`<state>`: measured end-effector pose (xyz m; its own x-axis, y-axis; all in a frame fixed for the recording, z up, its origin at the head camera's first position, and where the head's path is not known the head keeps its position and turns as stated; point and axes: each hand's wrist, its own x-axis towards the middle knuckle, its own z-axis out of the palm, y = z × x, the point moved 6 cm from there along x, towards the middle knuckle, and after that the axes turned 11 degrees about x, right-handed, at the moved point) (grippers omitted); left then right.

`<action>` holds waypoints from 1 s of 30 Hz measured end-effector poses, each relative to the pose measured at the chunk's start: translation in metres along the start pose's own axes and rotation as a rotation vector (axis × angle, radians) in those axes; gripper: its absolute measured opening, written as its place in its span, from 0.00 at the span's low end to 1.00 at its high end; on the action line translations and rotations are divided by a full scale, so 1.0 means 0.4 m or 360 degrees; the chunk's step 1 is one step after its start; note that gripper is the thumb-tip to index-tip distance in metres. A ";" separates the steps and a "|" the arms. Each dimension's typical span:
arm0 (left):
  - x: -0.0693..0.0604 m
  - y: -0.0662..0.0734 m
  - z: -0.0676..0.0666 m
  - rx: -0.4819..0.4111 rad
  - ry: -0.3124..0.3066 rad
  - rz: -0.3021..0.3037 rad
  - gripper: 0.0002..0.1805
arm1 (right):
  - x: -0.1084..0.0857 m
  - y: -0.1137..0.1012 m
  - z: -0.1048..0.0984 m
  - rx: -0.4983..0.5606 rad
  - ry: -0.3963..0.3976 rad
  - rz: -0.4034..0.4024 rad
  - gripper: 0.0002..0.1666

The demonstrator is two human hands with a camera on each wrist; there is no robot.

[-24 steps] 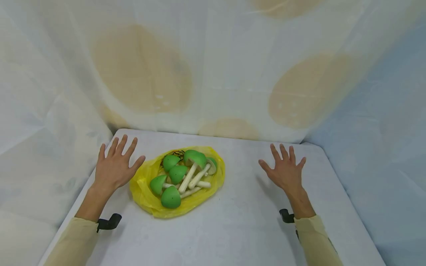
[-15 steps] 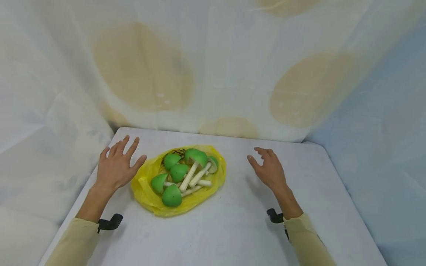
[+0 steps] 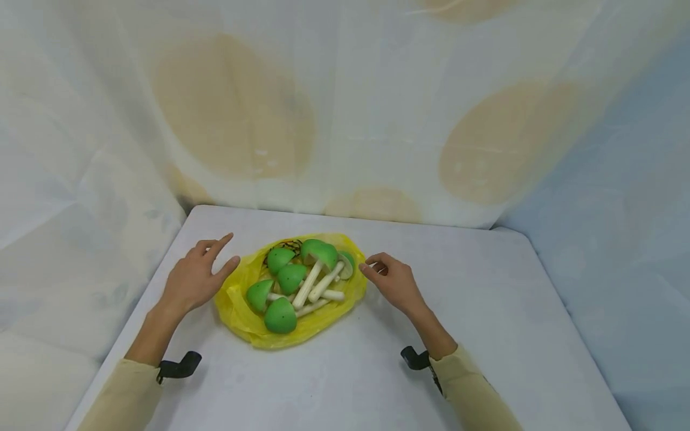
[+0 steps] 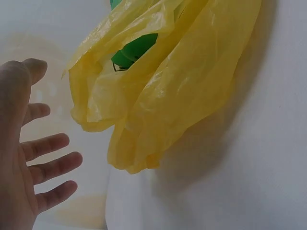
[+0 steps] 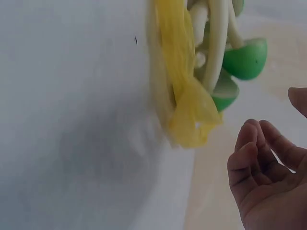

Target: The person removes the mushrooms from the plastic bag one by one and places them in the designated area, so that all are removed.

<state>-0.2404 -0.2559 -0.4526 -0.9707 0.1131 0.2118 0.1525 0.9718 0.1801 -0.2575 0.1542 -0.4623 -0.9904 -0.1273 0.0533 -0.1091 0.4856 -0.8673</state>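
A yellow plastic bag (image 3: 237,320) lies spread out on the white table, holding several toy-like mushrooms (image 3: 291,279) with green caps and pale stems. Some thin dark strands (image 3: 291,245) show at its far side. Left of the bag, close to its rim, is my left hand (image 3: 191,280), fingers spread and holding nothing. My right hand (image 3: 398,286) hovers by the bag's right rim, its fingers loosely bent around nothing. In the right wrist view, a gap shows between those fingers (image 5: 247,155) and the yellow plastic (image 5: 194,117).
White sheeting (image 3: 377,120) with tan patches hangs behind the table (image 3: 323,383), and more sheeting closes off both sides. A black wrist mount (image 3: 180,365) sits on the left forearm, another mount (image 3: 415,358) on the right.
My right hand has swung left from the table's right part to the bag's edge, its spread fingers now bent. The left hand has turned slightly towards the bag, its fingers less fanned.
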 end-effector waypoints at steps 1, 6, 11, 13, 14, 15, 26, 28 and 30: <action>-0.002 0.000 0.003 -0.0023 -0.0027 -0.0001 0.37 | -0.004 -0.002 0.012 0.0032 -0.0033 0.0005 0.21; -0.009 0.002 0.016 -0.0095 -0.0106 -0.0007 0.37 | -0.022 -0.011 0.068 0.0168 -0.0176 0.0010 0.22; -0.010 0.001 0.022 -0.0090 -0.0155 -0.0010 0.37 | -0.039 -0.028 0.117 0.0266 -0.0236 0.0005 0.22; -0.011 0.000 0.025 -0.0097 -0.0178 -0.0010 0.37 | -0.046 -0.043 0.138 0.0302 -0.0270 -0.0003 0.22; -0.011 0.000 0.027 -0.0107 -0.0192 -0.0011 0.37 | -0.048 -0.050 0.149 0.0319 -0.0291 -0.0011 0.23; -0.011 0.000 0.029 -0.0120 -0.0206 -0.0011 0.37 | -0.050 -0.058 0.160 0.0337 -0.0309 -0.0020 0.24; -0.020 0.000 0.048 -0.0179 -0.0288 -0.0001 0.37 | -0.068 -0.104 0.228 0.0423 -0.0300 -0.0041 0.26; -0.020 -0.001 0.047 -0.0176 -0.0290 -0.0001 0.37 | -0.069 -0.107 0.232 0.0438 -0.0284 -0.0039 0.26; -0.019 -0.001 0.047 -0.0173 -0.0291 0.0002 0.37 | -0.068 -0.108 0.235 0.0452 -0.0267 -0.0022 0.27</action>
<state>-0.2366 -0.2532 -0.4723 -0.9866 0.1595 0.0359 0.1631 0.9446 0.2849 -0.2179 0.0552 -0.4727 -0.9587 -0.2842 0.0043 -0.0710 0.2251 -0.9718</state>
